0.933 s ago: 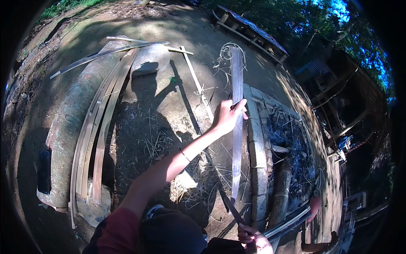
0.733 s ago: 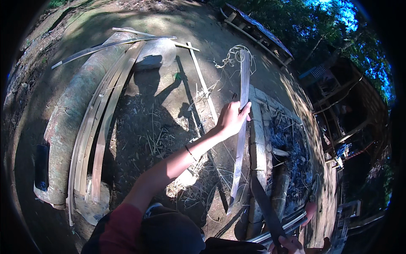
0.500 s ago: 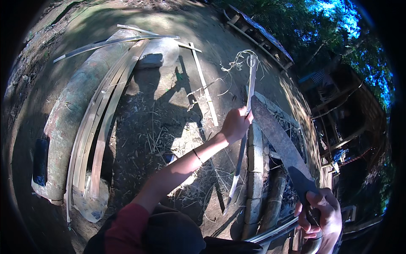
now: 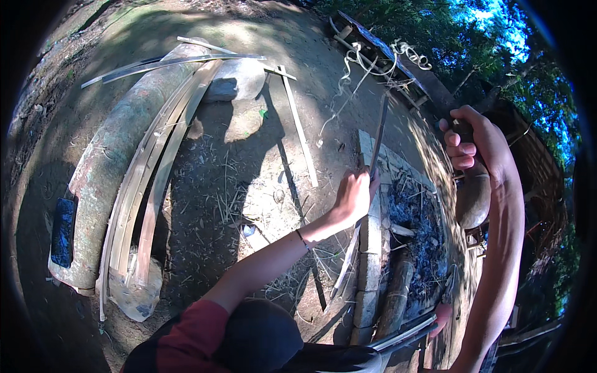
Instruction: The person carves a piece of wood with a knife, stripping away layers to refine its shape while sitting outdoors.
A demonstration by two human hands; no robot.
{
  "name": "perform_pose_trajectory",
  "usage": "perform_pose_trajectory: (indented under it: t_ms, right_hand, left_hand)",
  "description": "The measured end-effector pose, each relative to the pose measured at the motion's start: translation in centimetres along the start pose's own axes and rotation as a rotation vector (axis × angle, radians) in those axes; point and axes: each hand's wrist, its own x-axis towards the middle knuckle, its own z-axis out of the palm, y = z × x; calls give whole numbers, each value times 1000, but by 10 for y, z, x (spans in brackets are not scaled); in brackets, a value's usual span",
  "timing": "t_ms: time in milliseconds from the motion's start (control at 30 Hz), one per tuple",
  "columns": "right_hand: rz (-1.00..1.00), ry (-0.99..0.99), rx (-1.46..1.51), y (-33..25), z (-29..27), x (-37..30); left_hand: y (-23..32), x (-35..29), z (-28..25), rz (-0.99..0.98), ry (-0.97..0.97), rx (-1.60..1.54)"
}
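Note:
My left hand (image 4: 354,198) is closed around the middle of a long thin bamboo strip (image 4: 380,127), which slants from upper right to lower left. At the upper right, my right hand (image 4: 476,140) grips the handle of a machete; its broad dark blade (image 4: 435,88) points up and away, partly lost against the background. A rounded brown handle end (image 4: 476,199) juts out below that fist. Curly pale shavings (image 4: 410,55) hang in the air beyond the strip's far end, apart from the strip as far as I can see.
Several split bamboo slats (image 4: 158,180) lean along a thick log (image 4: 118,146) on the left, where a dark phone (image 4: 63,233) rests. A flat stone (image 4: 239,78) supports their far ends. Right of centre, bricks (image 4: 370,248) border a fire pit with ash (image 4: 420,217) and a bamboo tube (image 4: 398,289).
My right hand has swung the machete from the lower right to the upper right, away from the strip. Shavings once at the strip's tip are now flung farther out. My left hand shifted slightly.

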Motion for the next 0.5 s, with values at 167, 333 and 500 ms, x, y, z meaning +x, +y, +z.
perform_pose_trajectory:
  t_ms: [167,333,500]
  right_hand:
    - [-30,67,-73,20,-23,-3]
    - [154,-50,127,78,-56,-20]
    - [10,134,-141,125,-64,-11]
  left_hand:
    - [-9,-2,-4,130,126,-31]
    - [14,-24,-43,-29,67,-396]
    - [25,-33,-61,59,40,-293]
